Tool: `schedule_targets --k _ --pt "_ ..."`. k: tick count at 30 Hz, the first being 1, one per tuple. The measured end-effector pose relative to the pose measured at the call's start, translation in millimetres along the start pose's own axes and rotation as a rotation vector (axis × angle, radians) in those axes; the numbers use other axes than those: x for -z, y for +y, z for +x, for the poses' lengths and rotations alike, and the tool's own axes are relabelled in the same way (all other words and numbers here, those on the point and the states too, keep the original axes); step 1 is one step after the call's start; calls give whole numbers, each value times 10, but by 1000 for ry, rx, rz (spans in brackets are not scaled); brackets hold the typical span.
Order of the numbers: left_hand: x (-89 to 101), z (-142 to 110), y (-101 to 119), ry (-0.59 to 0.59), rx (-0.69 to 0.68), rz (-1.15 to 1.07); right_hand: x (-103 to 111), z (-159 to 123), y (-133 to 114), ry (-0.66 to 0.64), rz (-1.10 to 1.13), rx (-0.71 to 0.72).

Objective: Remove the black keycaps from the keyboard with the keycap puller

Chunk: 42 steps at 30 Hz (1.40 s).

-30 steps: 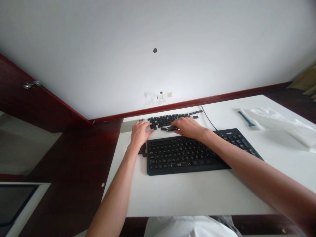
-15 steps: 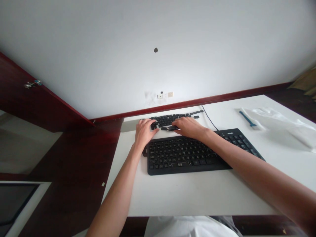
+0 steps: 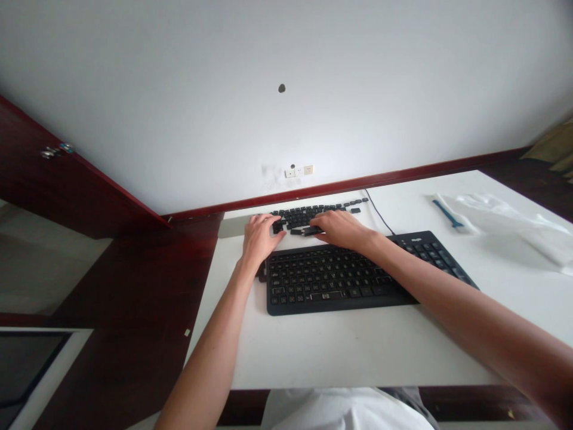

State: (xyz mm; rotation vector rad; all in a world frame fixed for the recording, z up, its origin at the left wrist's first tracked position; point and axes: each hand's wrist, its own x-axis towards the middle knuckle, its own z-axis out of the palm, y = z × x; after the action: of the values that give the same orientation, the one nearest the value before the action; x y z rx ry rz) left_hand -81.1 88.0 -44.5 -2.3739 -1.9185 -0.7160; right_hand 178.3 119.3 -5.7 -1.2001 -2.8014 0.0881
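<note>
Loose black keycaps [image 3: 299, 218] lie in rows near the back edge of the white table [image 3: 313, 358]. At the left end of these rows is my left hand [image 3: 261, 236], its thumb and fingers apart beside the keycaps. My right hand [image 3: 340, 228] reaches in over the keyboard from the right. Its thumb and fingers close around the right end of a long black keycap [image 3: 310, 231]; their tips are partly hidden. Nearer to me lies a black keyboard [image 3: 304, 283] with its keys showing bare switch crosses, part of it covered by my right forearm.
A blue-handled brush [image 3: 447, 215] and a clear plastic bag [image 3: 514, 221] lie on the table's right side. The keyboard cable [image 3: 378, 209] runs towards the back edge. A wall with sockets [image 3: 299, 172] stands behind, and a dark red door [image 3: 67, 173] is at left.
The view has shifted very slightly. Both hands stay in nearly the same places, with no clear change among the keycaps.
</note>
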Motion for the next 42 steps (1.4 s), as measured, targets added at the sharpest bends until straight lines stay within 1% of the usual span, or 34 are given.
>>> schedule_targets --k 4,9,25,29,31,34,38,40,42 --pt "36 -10 70 -1 -71 -29 -4 6 -9 -7 -12 15" --pt "13 -19 138 -31 -144 -36 -26 16 -14 3 -11 23" --pt "-18 -29 64 -50 -97 -20 -113 52 -31 41 11 15" --pt "-18 -38 64 -46 -90 -20 -57 43 -31 63 9 16" --pt "-11 -42 73 -40 -93 -22 7 36 -18 86 28 7" --pt "13 -48 104 -19 -99 -34 132 25 22 123 58 -45" --pt "58 -69 186 3 -114 -64 277 -25 107 173 161 -102" --pt "71 -86 242 11 -144 -81 301 -95 157 196 274 -119" --pt "77 -107 312 12 -175 -99 286 -209 202 191 450 -138"
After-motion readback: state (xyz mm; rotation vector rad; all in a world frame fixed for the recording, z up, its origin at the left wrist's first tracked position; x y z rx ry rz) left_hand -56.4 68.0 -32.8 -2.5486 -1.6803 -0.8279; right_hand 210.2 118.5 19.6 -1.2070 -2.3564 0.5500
